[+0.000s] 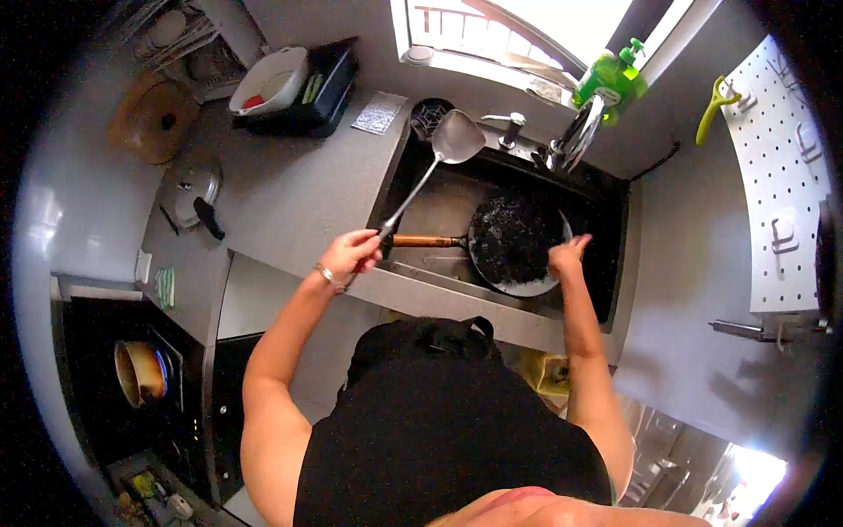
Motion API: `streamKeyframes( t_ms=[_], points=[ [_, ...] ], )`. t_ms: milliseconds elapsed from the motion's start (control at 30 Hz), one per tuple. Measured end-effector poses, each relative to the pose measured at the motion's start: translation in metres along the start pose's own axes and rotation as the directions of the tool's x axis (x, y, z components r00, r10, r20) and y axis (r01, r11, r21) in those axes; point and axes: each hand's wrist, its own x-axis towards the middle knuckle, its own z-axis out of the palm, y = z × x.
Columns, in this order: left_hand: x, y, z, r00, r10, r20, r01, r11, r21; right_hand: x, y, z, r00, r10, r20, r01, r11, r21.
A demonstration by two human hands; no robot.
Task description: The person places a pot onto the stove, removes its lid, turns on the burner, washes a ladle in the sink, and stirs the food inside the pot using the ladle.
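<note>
Spatula (458, 138) clamped in left hand (349, 255), raised over sink (608, 263). Pan (516, 237) lies in sink; right hand (569, 256) at rim, grip unclear. Pan best steadied, spatula held clear of faucet (584, 132).

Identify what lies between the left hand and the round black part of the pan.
In the head view, the wooden handle lies between the left hand and the round black part of the pan.

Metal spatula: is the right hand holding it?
No, the left hand holds the metal spatula by its handle, while the right hand is at the edge of the pan.
</note>
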Motion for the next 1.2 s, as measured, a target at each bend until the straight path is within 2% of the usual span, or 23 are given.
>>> streamKeyframes(
  t_ms=[67,133,167,200,267,300,333,367,400,433,533,633,667,700,767,800,867,933,967,1000,1033,1133,1200],
  points=[
    [0.01,-0.006,0.009,0.983,-0.078,0.169,0.121,0.957,-0.263,-0.041,-0.042,-0.022,0.991,-0.09,0.099,0.037,0.896,0.442],
    [0.015,-0.011,0.022,0.926,-0.052,0.373,0.226,0.869,-0.44,-0.06,-0.061,-0.024,0.967,-0.228,0.112,0.062,0.64,0.766],
    [0.018,-0.011,0.031,0.913,-0.037,0.407,0.236,0.86,-0.452,-0.059,-0.061,-0.023,0.982,-0.132,0.139,0.01,0.761,0.648],
    [0.024,-0.014,0.041,0.885,0.002,0.465,0.252,0.838,-0.484,-0.068,-0.079,-0.02,0.986,0.03,-0.166,-0.047,0.994,-0.098],
    [0.029,-0.016,0.061,0.864,0.023,0.502,0.274,0.816,-0.509,-0.084,-0.101,-0.017,0.779,-0.332,-0.532,-0.015,0.838,-0.545],
    [0.03,-0.014,0.074,0.876,0.013,0.481,0.269,0.815,-0.513,-0.062,-0.091,-0.014,0.851,-0.366,-0.377,0.417,0.907,0.063],
    [0.034,-0.015,0.085,0.885,0.033,0.465,0.237,0.828,-0.509,-0.077,-0.116,-0.018,0.927,-0.307,-0.217,0.375,0.797,0.473],
    [0.042,-0.02,0.096,0.891,0.047,0.452,0.208,0.842,-0.498,-0.096,-0.145,-0.013,0.952,-0.304,-0.033,0.209,0.568,0.796],
    [0.054,-0.028,0.105,0.904,0.081,0.419,0.117,0.897,-0.426,-0.104,-0.156,-0.002,0.942,-0.324,0.089,0.052,0.402,0.914],
    [0.068,-0.037,0.116,0.928,0.126,0.351,0.036,0.907,-0.42,-0.11,-0.165,0.005,0.908,-0.367,0.2,-0.122,0.226,0.967],
    [0.069,-0.034,0.144,0.949,0.273,0.158,-0.21,0.921,-0.328,-0.122,-0.187,0.001,0.951,-0.294,0.098,-0.019,0.26,0.965],
    [0.05,-0.007,0.151,0.878,0.407,0.254,-0.407,0.912,-0.052,-0.129,-0.179,-0.016,0.948,-0.317,0.003,0.137,0.417,0.898],
    [0.077,-0.024,0.143,0.839,0.466,0.28,-0.521,0.837,0.167,-0.139,-0.177,-0.024,0.954,-0.297,-0.04,0.169,0.422,0.89],
    [0.061,0.001,0.14,0.813,0.392,0.432,-0.497,0.853,0.161,-0.147,-0.174,-0.032,0.959,-0.279,-0.043,0.169,0.444,0.88],
    [0.052,0.029,0.13,0.693,0.199,0.693,-0.147,0.98,-0.135,-0.157,-0.162,-0.042,0.969,-0.24,-0.051,0.165,0.484,0.859],
    [0.052,0.025,0.124,0.784,0.182,0.593,-0.339,0.926,0.165,-0.156,-0.156,-0.039,0.978,-0.197,-0.069,0.16,0.494,0.854],
    [0.067,0.004,0.111,0.881,0.294,0.37,-0.472,0.508,0.721,-0.152,-0.145,-0.023,0.973,-0.182,-0.144,0.22,0.535,0.816],
    [0.083,-0.008,0.112,0.817,0.536,0.214,-0.201,-0.083,0.976,-0.148,-0.13,-0.012,0.959,-0.187,-0.213,0.284,0.606,0.743],
    [0.091,-0.009,0.12,0.942,0.315,0.117,-0.211,0.282,0.936,-0.148,-0.126,-0.008,0.967,-0.159,-0.2,0.256,0.62,0.742],
    [0.088,-0.006,0.123,0.971,0.115,0.212,-0.227,0.732,0.643,-0.147,-0.125,-0.004,0.973,-0.157,-0.168,0.23,0.604,0.763],
    [0.084,-0.005,0.127,0.923,-0.017,0.384,-0.062,0.98,0.192,-0.146,-0.124,-0.002,0.979,-0.157,-0.132,0.2,0.589,0.783],
    [0.067,-0.001,0.151,0.895,0.085,0.438,0.037,0.964,-0.263,-0.142,-0.124,0.0,0.961,-0.264,-0.086,0.243,0.648,0.722],
    [0.076,-0.011,0.145,0.92,0.145,0.363,-0.041,0.959,-0.28,-0.146,-0.126,-0.015,0.94,-0.341,-0.009,0.249,0.669,0.7]
  ],
)
